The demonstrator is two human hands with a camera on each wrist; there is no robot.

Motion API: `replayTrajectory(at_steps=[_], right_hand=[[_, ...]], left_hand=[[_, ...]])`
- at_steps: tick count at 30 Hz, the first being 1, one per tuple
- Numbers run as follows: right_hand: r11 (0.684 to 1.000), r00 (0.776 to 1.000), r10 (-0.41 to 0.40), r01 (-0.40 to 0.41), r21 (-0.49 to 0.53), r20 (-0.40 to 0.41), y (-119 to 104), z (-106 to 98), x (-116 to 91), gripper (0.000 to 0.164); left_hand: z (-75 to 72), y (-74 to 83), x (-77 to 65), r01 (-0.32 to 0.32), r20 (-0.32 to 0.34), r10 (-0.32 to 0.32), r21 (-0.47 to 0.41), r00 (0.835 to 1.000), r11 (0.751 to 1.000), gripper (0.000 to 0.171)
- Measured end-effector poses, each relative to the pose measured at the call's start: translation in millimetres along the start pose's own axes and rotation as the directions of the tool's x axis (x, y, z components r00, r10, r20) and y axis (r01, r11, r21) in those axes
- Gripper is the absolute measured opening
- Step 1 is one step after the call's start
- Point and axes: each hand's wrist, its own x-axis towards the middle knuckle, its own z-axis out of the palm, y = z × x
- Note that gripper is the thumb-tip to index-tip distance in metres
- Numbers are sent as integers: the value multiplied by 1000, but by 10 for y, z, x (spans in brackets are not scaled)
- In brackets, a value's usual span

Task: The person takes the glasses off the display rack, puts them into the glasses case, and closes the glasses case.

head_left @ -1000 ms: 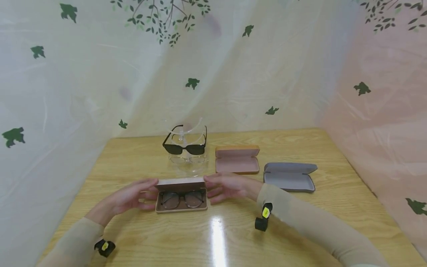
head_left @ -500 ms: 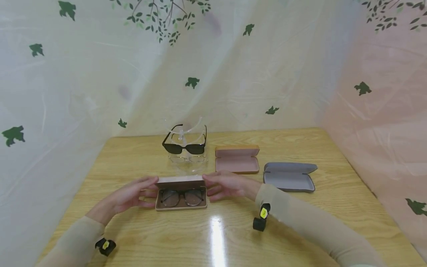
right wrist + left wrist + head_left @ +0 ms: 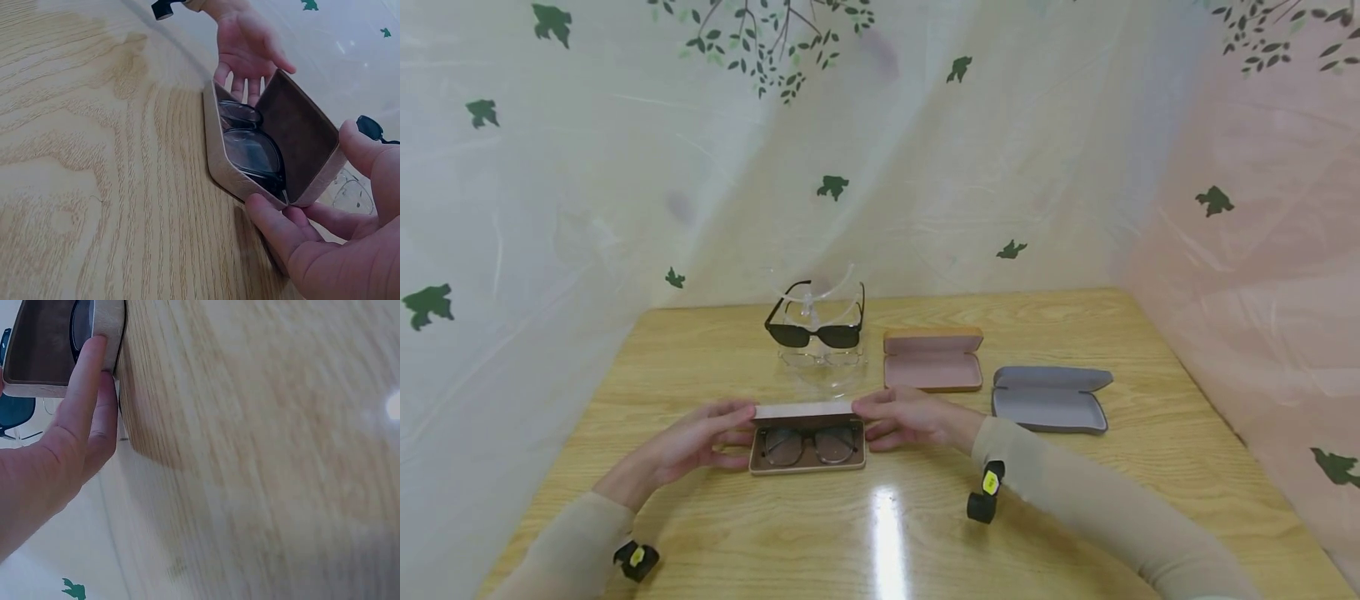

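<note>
A glasses case [image 3: 805, 410] with a pale outside and brown lining stands on the table, its lid partly raised. Inside lies a pair of dark-framed eyeglasses [image 3: 784, 447], folded, lenses toward me. My left hand [image 3: 711, 435] holds the case's left end, thumb at the lid's corner and fingers along the base. At the other end my right hand [image 3: 917, 421] grips likewise, thumb on the lid. In the right wrist view, the right thumb touches the lid [image 3: 297, 125] and fingers press the base's side. The left wrist view shows left fingers against the case [image 3: 44, 344].
Behind the case, a clear display stand [image 3: 807, 304] bears black sunglasses [image 3: 838, 336] and thin-framed glasses [image 3: 805, 360]. To the right, an orange case with pink lining [image 3: 932, 369] and a grey case [image 3: 1048, 407] lie with lids up. A patterned curtain surrounds the wooden table [image 3: 760, 542].
The case's lid has tipped down slightly toward me, with both thumbs on it. My right thumb has shifted a little left along the lid. The other cases have stayed put.
</note>
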Motion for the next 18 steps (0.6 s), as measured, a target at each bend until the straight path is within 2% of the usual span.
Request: replayTrajectory(at_steps=[10,18], right_hand=[[1000,1000,-1,1,-15,-12,-5,5,-23,60],[1000,1000,-1,1,-25,-2,-4,-17,-10,62]], left_hand=[[-17,-30,-1,0,11,0,-5,1000,1000,72],[-49,-52,-3,-19,64,19,-7,998,1000,67]])
